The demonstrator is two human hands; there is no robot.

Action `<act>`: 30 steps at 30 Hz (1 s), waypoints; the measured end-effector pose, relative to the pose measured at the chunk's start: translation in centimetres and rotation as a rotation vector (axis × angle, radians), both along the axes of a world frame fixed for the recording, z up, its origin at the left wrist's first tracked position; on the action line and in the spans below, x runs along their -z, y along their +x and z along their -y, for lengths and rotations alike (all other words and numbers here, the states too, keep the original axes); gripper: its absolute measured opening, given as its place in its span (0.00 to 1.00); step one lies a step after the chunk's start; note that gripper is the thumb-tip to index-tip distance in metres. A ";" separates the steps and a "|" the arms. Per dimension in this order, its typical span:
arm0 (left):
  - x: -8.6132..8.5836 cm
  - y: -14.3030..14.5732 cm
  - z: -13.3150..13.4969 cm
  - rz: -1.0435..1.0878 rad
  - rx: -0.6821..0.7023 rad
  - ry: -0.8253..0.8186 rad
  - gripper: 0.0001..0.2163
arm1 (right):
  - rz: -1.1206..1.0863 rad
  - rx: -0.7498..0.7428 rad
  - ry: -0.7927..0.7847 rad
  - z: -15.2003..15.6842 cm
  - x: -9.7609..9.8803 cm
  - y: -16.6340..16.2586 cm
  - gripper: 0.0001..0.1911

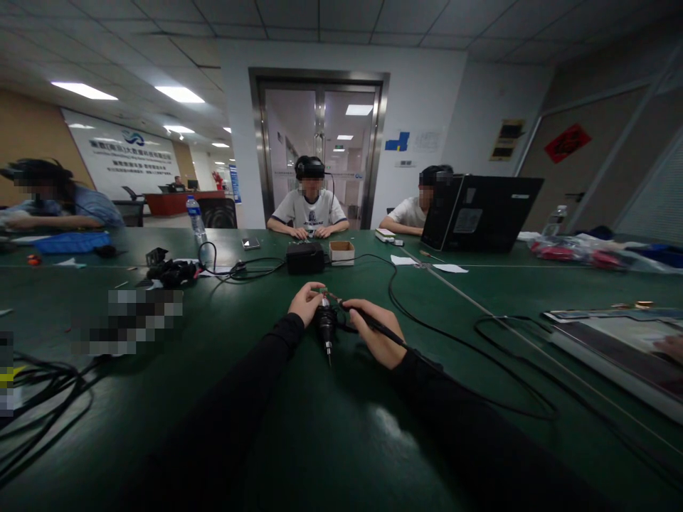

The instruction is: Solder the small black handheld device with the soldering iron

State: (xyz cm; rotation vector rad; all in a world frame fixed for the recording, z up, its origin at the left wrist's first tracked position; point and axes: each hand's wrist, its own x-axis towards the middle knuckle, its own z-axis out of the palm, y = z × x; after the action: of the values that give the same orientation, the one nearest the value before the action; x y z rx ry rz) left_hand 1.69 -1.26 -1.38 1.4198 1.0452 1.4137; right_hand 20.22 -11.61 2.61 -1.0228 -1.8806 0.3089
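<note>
My left hand (pixel 305 304) is closed, its fingertips pinching a small green part (pixel 323 290), too small to make out fully. In my right hand (pixel 380 333) is a slim black soldering iron (pixel 376 325), held like a pen, its tip pointing left at the green part. Between the two hands a black tool with a pointed metal tip (pixel 326 326) lies on the green table, tip towards me. What its far end touches near my left fingers is hard to tell.
Ahead are a black box (pixel 305 258), a small open carton (pixel 341 253) and looping black cables (pixel 392 284). A large black case (pixel 483 213) stands at the back right, a flat panel (pixel 613 348) lies right. Cables and a bottle (pixel 195 217) are left. Several people sit around.
</note>
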 end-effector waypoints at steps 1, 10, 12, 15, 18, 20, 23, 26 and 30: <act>0.0 0.0 0.0 -0.004 0.004 0.000 0.11 | 0.003 -0.003 0.002 0.0 0.0 0.0 0.13; -0.2 -0.1 0.1 -0.031 0.009 0.008 0.11 | -0.011 0.003 0.004 0.0 0.1 -0.1 0.12; -0.1 -0.2 0.1 -0.038 0.018 0.014 0.11 | 0.001 0.002 0.007 0.0 0.1 -0.1 0.12; 0.0 -0.2 0.0 -0.041 0.013 0.016 0.11 | 0.014 -0.004 0.014 0.1 -0.1 -0.2 0.12; 0.2 -0.2 -0.2 -0.033 0.025 0.018 0.11 | 0.016 -0.015 0.011 0.1 -0.2 -0.1 0.12; 0.3 -0.2 -0.3 -0.028 0.032 0.017 0.11 | 0.022 -0.020 0.005 0.1 -0.2 -0.1 0.12; 0.3 -0.2 -0.3 -0.023 0.033 0.024 0.11 | 0.029 -0.014 0.002 0.1 -0.2 -0.1 0.12; 0.3 -0.2 -0.2 -0.018 0.024 0.027 0.11 | 0.022 0.004 0.018 0.2 -0.2 -0.2 0.12; 0.2 -0.1 -0.3 -0.017 0.014 0.007 0.11 | 0.003 0.031 0.018 0.4 -0.4 -0.2 0.12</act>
State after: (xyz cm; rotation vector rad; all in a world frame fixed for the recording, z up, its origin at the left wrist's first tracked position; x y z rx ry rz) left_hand 1.54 -1.00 -1.61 1.4436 1.0404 1.3992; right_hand 20.06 -11.98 3.00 -1.0397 -1.8649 0.2726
